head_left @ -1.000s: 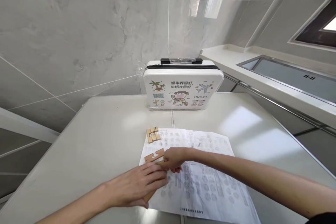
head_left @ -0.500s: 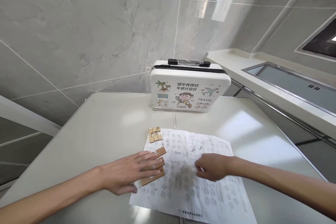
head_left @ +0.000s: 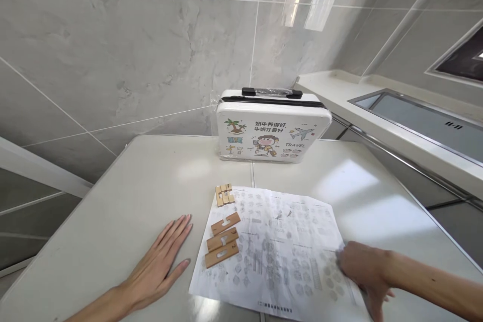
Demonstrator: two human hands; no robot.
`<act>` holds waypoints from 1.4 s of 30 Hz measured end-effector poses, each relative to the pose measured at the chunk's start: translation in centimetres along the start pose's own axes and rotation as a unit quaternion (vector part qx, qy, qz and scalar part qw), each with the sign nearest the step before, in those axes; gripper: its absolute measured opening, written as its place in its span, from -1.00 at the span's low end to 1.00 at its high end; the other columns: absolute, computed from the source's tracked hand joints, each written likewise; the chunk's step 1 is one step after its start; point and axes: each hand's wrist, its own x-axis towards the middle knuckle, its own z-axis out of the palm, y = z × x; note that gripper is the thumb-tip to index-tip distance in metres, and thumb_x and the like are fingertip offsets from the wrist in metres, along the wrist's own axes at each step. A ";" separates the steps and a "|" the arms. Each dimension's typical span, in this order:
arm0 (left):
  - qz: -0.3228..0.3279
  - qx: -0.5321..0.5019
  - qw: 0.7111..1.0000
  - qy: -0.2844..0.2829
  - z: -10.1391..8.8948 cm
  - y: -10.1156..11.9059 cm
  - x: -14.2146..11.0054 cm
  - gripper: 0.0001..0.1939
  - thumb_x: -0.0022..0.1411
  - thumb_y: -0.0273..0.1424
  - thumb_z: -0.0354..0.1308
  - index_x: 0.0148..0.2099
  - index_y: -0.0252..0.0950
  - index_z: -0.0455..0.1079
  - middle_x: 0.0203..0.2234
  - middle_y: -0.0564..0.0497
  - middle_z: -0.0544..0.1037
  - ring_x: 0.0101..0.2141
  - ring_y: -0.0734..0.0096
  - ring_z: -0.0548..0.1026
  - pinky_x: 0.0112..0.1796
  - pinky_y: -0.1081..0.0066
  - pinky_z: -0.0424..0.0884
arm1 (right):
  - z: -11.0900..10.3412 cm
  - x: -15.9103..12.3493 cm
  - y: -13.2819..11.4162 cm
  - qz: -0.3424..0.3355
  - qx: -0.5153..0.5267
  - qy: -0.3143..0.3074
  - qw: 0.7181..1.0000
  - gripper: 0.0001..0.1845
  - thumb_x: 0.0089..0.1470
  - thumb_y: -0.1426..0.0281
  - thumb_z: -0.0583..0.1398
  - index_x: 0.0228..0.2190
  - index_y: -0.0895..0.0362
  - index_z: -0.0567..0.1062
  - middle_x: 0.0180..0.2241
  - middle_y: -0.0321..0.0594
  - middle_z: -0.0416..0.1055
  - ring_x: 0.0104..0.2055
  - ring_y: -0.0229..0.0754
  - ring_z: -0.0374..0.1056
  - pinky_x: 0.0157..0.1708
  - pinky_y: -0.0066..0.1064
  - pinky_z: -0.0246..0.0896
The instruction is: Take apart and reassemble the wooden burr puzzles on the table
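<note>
My left hand lies flat on the table, left of the paper, fingers stretched out and holding nothing. At the right edge of a creased printed sheet is my right hand. Its fingers bend downward and are partly hidden and blurred, so whether they grip the edge cannot be told. Three flat wooden pieces with cut-out notches rest along the sheet's left side: an upper piece, a middle piece and a lower piece. Above them sits a small cluster of lighter notched wooden pieces, at the sheet's upper left corner.
A white case with cartoon prints and a black handle stands upright at the table's back, partly wrapped in clear plastic. A tiled wall rises behind. To the right runs a counter with a dark glass panel set in it.
My left hand has left the wooden pieces and moved left onto the table, uncovering them. My right hand has moved from the sheet's middle to its right edge.
</note>
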 end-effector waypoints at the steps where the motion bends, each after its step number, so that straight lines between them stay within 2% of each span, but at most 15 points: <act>1: -0.013 0.000 1.000 0.003 0.2 0.4 0.4 -0.17 0.54 -0.22 0.06 0.63 -0.14 -0.29 0.56 -0.12 0.00 0.50 -0.07 0.08 0.45 -0.09 0.05 | 0.0 0.5 0.0 -0.001 0.011 -0.046 0.999 -0.43 -0.50 0.27 0.62 -0.96 -0.03 0.34 -0.81 -0.37 0.36 -0.51 -0.07 0.50 -0.34 -0.35 0.27; 3: -0.028 -0.002 1.000 0.010 0.6 1.3 1.1 -0.17 0.55 -0.21 0.05 0.64 -0.16 -0.31 0.56 -0.16 -0.01 0.49 -0.08 0.09 0.44 -0.10 0.09 | 0.0 1.4 0.0 0.007 0.024 -0.130 0.991 -0.44 -0.39 0.28 0.59 -0.97 -0.08 0.35 -0.81 -0.34 0.38 -0.51 -0.09 0.51 -0.40 -0.36 0.23; 6: -0.039 -0.005 0.999 0.004 1.1 2.2 2.0 -0.14 0.55 -0.19 0.05 0.64 -0.17 -0.36 0.55 -0.19 0.01 0.49 -0.10 0.11 0.43 -0.11 0.13 | -0.3 2.7 -0.3 0.039 0.024 -0.186 0.981 -0.47 -0.49 0.32 0.61 -0.97 -0.11 0.38 -0.81 -0.34 0.39 -0.57 -0.10 0.49 -0.48 -0.36 0.19; 9: -0.053 -0.009 0.999 0.008 1.4 2.6 2.4 -0.12 0.54 -0.18 0.07 0.64 -0.16 -0.37 0.54 -0.20 0.05 0.49 -0.11 0.12 0.42 -0.12 0.16 | -0.4 3.6 -0.8 0.051 0.030 -0.187 0.981 -0.54 -0.59 0.29 0.63 -0.92 -0.08 0.45 -0.78 -0.41 0.42 -0.62 -0.11 0.48 -0.47 -0.38 0.24; 13: -0.064 -0.010 0.998 0.018 1.7 2.8 2.6 -0.13 0.54 -0.17 0.07 0.63 -0.16 -0.36 0.53 -0.19 0.08 0.48 -0.09 0.13 0.41 -0.11 0.18 | -0.8 3.9 -1.0 0.048 0.040 -0.179 0.982 -0.57 -0.61 0.31 0.64 -0.89 -0.03 0.48 -0.79 -0.43 0.41 -0.63 -0.11 0.47 -0.46 -0.39 0.26; 15: -0.067 -0.012 0.997 0.023 1.8 2.8 2.6 -0.14 0.55 -0.18 0.07 0.63 -0.15 -0.34 0.53 -0.18 0.09 0.48 -0.07 0.14 0.41 -0.10 0.18 | -1.1 3.9 -0.9 0.041 0.035 -0.199 0.979 -0.58 -0.60 0.35 0.63 -0.88 -0.03 0.49 -0.78 -0.43 0.41 -0.64 -0.11 0.46 -0.47 -0.39 0.26; 19: -0.075 -0.019 0.997 0.031 1.9 2.9 2.6 -0.17 0.55 -0.19 0.07 0.63 -0.13 -0.29 0.52 -0.15 0.12 0.48 -0.05 0.15 0.41 -0.11 0.18 | -1.3 4.3 -1.2 0.053 -0.027 -0.282 0.958 -0.58 -0.55 0.37 0.63 -0.88 -0.01 0.49 -0.78 -0.40 0.42 -0.67 -0.11 0.43 -0.48 -0.36 0.26; 23: -0.076 -0.019 0.996 0.041 1.9 2.8 2.6 -0.20 0.55 -0.19 0.07 0.63 -0.13 -0.23 0.51 -0.14 0.15 0.46 -0.05 0.18 0.41 -0.10 0.20 | -1.0 4.8 -1.2 0.059 -0.057 -0.295 0.952 -0.58 -0.52 0.37 0.63 -0.88 0.02 0.49 -0.76 -0.36 0.44 -0.68 -0.09 0.44 -0.48 -0.34 0.28; 28: -0.075 0.011 0.996 0.044 2.1 2.7 2.6 -0.18 0.55 -0.18 0.06 0.63 -0.12 -0.29 0.51 -0.12 0.16 0.45 -0.04 0.21 0.39 -0.09 0.25 | -1.4 5.0 -0.4 -0.011 -0.038 -0.295 0.955 -0.62 -0.47 0.28 0.61 -0.84 0.00 0.53 -0.72 -0.40 0.49 -0.64 -0.12 0.49 -0.45 -0.36 0.38; 30: -0.077 0.021 0.996 0.048 2.2 2.7 2.6 -0.18 0.55 -0.17 0.05 0.63 -0.11 -0.31 0.51 -0.09 0.17 0.45 -0.02 0.22 0.39 -0.08 0.27 | -1.7 5.4 -0.3 -0.029 -0.056 -0.346 0.936 -0.62 -0.45 0.21 0.60 -0.82 0.01 0.54 -0.68 -0.39 0.53 -0.63 -0.13 0.51 -0.44 -0.36 0.41; 32: -0.080 0.029 0.995 0.051 2.3 2.6 2.6 -0.18 0.55 -0.16 0.04 0.63 -0.09 -0.32 0.51 -0.06 0.17 0.45 -0.01 0.23 0.38 -0.08 0.29 | -1.8 5.9 -0.4 0.001 -0.115 -0.417 0.901 -0.60 -0.45 0.18 0.60 -0.84 0.04 0.53 -0.65 -0.32 0.57 -0.60 -0.06 0.55 -0.44 -0.31 0.44; 35: -0.084 0.033 0.995 0.053 2.4 2.5 2.7 -0.17 0.55 -0.15 0.04 0.63 -0.09 -0.32 0.51 -0.05 0.17 0.45 0.00 0.24 0.38 -0.07 0.30 | -1.4 6.5 -0.6 -0.040 -0.081 -0.367 0.926 -0.60 -0.47 0.17 0.59 -0.84 0.00 0.52 -0.68 -0.39 0.54 -0.63 -0.07 0.54 -0.39 -0.26 0.49; 36: -0.085 0.033 0.994 0.053 2.5 2.5 2.7 -0.17 0.55 -0.15 0.04 0.63 -0.09 -0.32 0.51 -0.04 0.17 0.45 0.01 0.24 0.38 -0.07 0.30 | -1.2 6.7 -0.7 -0.031 -0.090 -0.366 0.926 -0.60 -0.48 0.18 0.59 -0.84 0.00 0.52 -0.67 -0.39 0.55 -0.62 -0.05 0.55 -0.35 -0.23 0.51; 40: -0.084 0.031 0.994 0.056 2.5 2.5 2.7 -0.17 0.55 -0.16 0.03 0.63 -0.08 -0.33 0.51 -0.04 0.18 0.45 0.01 0.24 0.38 -0.07 0.30 | -0.6 7.2 -1.0 0.056 -0.180 -0.433 0.881 -0.59 -0.41 0.16 0.59 -0.83 0.03 0.54 -0.59 -0.27 0.61 -0.54 0.03 0.60 -0.24 -0.11 0.53; 42: -0.086 0.028 0.994 0.055 2.4 2.6 2.7 -0.18 0.55 -0.16 0.03 0.63 -0.07 -0.32 0.51 -0.03 0.18 0.45 0.01 0.24 0.38 -0.07 0.29 | -0.6 7.3 -1.0 0.039 -0.158 -0.414 0.896 -0.60 -0.46 0.16 0.60 -0.82 0.02 0.54 -0.61 -0.30 0.60 -0.55 0.03 0.59 -0.24 -0.10 0.54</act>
